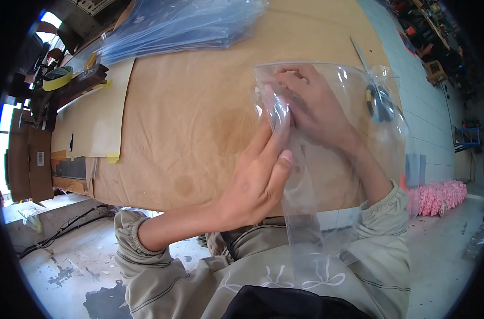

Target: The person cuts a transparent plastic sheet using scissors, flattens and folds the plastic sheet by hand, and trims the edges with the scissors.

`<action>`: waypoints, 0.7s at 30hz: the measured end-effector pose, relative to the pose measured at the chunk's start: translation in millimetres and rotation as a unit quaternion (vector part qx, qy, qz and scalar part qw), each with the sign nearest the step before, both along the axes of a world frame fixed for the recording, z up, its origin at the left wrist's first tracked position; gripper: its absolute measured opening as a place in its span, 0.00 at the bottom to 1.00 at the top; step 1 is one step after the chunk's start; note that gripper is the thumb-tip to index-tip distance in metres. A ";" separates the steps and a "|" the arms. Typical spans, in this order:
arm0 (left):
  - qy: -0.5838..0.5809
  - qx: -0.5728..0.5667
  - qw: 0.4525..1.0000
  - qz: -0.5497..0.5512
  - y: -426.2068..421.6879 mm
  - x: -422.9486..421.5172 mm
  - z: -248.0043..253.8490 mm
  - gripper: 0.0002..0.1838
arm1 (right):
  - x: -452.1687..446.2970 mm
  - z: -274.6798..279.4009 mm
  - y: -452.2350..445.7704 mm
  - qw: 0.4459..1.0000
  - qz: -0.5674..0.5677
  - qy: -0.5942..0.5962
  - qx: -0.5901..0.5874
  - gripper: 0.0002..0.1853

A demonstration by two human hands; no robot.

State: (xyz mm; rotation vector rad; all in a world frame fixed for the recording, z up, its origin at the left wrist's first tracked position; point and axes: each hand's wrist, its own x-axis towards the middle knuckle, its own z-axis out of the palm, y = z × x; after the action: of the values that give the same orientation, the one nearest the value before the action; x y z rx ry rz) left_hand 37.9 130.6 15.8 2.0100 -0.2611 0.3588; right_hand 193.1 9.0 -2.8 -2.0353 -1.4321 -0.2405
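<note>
A large clear plastic bag point(306, 207) hangs from the tabletop down over my lap. My right hand point(313, 106) shows through the film, apparently inside the bag; its fingers are curled against the bag's upper left side. My left hand point(255, 183) lies along the bag's left edge, with straight fingers reaching up to a shiny fold of film and the thumb apart. The fold partly covers the left fingertips. Scissors point(379, 101) with black and yellow handles lie to the right, their handles seen through the film.
A stack of clear plastic sheets point(183, 32) lies at the table's far left. Yellow tape point(57, 78) rests on a dark fixture beside a taped board point(96, 117). Brown paper point(183, 122) covers the table. A pink bundle point(438, 198) stands beyond the right edge.
</note>
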 end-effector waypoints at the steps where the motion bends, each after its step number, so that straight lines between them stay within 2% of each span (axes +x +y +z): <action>1: -0.009 0.007 1.000 0.000 -0.6 -0.2 -1.7 0.28 | -0.1 1.8 -0.3 0.996 0.027 0.088 0.014 0.20; 3: -0.030 0.019 0.999 0.002 -1.8 0.6 -4.1 0.28 | 0.5 9.8 0.5 0.962 0.080 0.258 0.041 0.19; 9: 0.016 -0.024 1.000 -0.012 -1.2 -1.2 1.1 0.29 | -0.8 6.4 3.6 0.968 0.073 0.233 0.063 0.18; 12: 0.047 -0.026 0.998 -0.025 3.9 -1.0 6.3 0.30 | 3.7 9.3 1.8 0.954 0.077 0.285 0.047 0.18; 15: -0.013 0.008 1.000 -0.002 -0.1 0.4 0.2 0.29 | 5.8 5.2 -3.3 0.890 0.103 0.430 0.109 0.18; 21: 0.022 0.029 0.999 -0.019 5.2 0.3 1.9 0.28 | 10.8 3.6 -0.7 0.923 0.129 0.342 0.120 0.18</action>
State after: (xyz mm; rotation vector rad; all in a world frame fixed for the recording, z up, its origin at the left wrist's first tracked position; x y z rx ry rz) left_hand 38.1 135.8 17.7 2.0650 -0.2841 0.2860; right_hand 203.9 8.3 0.8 -1.4876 -1.1283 0.3629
